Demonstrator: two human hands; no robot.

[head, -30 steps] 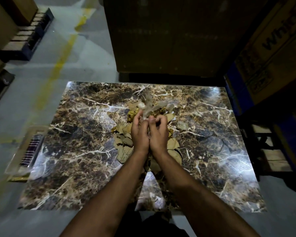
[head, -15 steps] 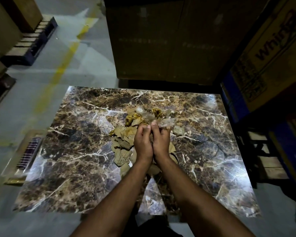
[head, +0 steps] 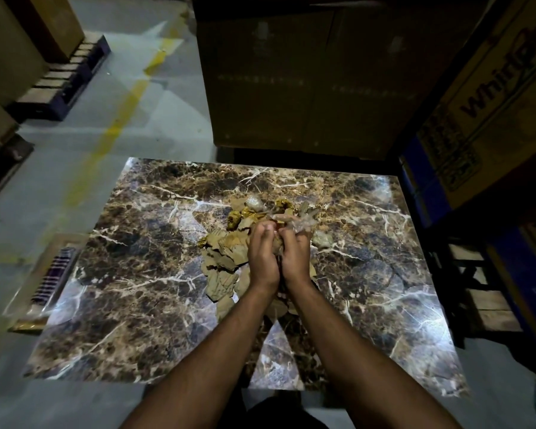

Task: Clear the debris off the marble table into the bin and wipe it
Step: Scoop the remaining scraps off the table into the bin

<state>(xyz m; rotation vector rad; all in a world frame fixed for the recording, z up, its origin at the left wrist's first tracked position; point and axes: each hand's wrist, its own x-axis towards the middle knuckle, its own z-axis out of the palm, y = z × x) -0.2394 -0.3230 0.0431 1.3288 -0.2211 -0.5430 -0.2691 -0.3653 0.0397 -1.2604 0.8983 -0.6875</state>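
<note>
Both hands are pressed together over the middle of the marble worktop (head: 136, 305), cupped round a bundle of debris. The left hand (head: 262, 258) curls its fingers over crumpled scraps, and the right hand (head: 294, 258) clutches a wad of clear plastic film (head: 300, 219) that sticks out past its fingertips. The light is dim, so exactly how much each palm encloses is hard to tell.

Beneath and to the left of the hands lies the rest of the pile of torn brown paper (head: 223, 261), with yellowish crumpled bits (head: 245, 216) at its far edge and a small clear wrapper (head: 321, 239) just beside the right hand. No bin shows anywhere in view.

The handful looks loose and springy. Lifted with the palms only lightly closed, the film could unfold and shed small pieces back onto the worktop or onto the grey floor (head: 136, 128). The pile is too large for one scoop, so several trips seem likely, and carrying toward an unseen bin invites spills. Wiping before the small scraps are gone would merely smear them about.
</note>
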